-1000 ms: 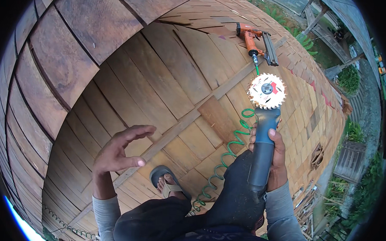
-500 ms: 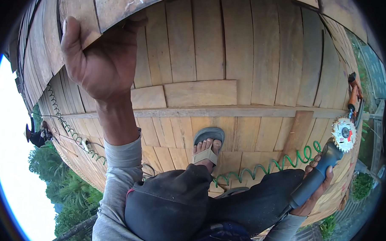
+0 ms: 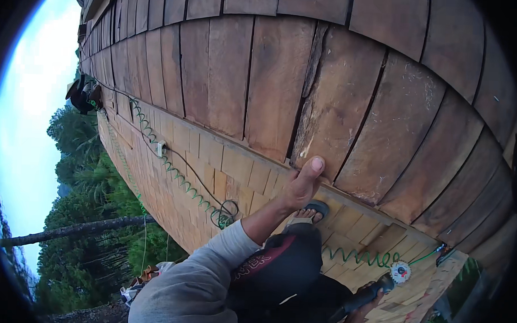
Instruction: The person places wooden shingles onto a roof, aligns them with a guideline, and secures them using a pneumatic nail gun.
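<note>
My left hand (image 3: 301, 188) grips the lower edge of a weathered wooden shingle (image 3: 335, 110). Its thumb rests on the shingle's face, and the fingers are hidden beneath. Off to the lower right, my right hand (image 3: 373, 303) is wrapped round the dark body of an angle grinder (image 3: 361, 298). A toothed round saw blade (image 3: 400, 272) with a white and red face is fitted at the grinder's head. Between the two hands, my sandalled foot (image 3: 312, 212) stands on the paler shingles.
Lighter shingles (image 3: 182, 213) slope away below. A green coiled hose (image 3: 352, 256) runs close by the grinder; another coiled hose (image 3: 181, 181) and a white socket block (image 3: 160, 149) lie to the left. Another person (image 3: 85, 97) is at the far left. Trees (image 3: 98, 173) stand beyond the roof's edge.
The view has swung up and left over the darker shingles. My left hand still holds a shingle edge, with its thumb now on the face. The grinder stays in my right hand.
</note>
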Demonstrator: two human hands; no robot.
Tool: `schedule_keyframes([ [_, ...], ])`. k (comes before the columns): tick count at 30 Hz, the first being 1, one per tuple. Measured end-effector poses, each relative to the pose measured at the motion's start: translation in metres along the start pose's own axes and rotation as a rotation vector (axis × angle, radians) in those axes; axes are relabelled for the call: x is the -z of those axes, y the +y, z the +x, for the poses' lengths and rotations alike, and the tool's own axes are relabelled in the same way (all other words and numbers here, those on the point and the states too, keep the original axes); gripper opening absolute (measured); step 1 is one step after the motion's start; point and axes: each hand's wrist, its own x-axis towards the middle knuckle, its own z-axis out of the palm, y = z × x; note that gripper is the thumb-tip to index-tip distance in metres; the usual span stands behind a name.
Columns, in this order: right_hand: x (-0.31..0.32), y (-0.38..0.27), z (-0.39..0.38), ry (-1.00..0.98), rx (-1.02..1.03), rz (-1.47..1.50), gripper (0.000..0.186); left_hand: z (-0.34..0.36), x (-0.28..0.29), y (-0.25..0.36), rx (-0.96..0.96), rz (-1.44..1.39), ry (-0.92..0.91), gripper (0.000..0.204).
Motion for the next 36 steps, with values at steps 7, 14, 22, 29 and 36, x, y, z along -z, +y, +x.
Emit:
schedule_keyframes([
  [7,-0.076,-0.024,-0.137,0.100,-0.270,-0.247,0.038,-0.016,0.006,0.020,0.252,0.089,0.032,0.049],
  [14,-0.193,-0.107,-0.274,0.089,-0.164,-0.567,0.033,-0.147,0.073,0.047,0.764,1.074,-0.016,0.052],
  [22,-0.171,-0.151,-0.301,0.076,0.009,-0.792,0.044,-0.341,0.168,0.187,0.869,1.532,-0.014,0.049],
  [29,0.007,-0.149,-0.328,0.166,-0.054,-1.037,0.030,-0.583,0.126,0.228,1.151,1.201,-0.322,0.059],
  [36,0.040,-0.100,-0.446,0.090,-0.411,-1.585,0.026,-0.622,0.072,0.255,1.306,0.976,0.281,0.059],
])
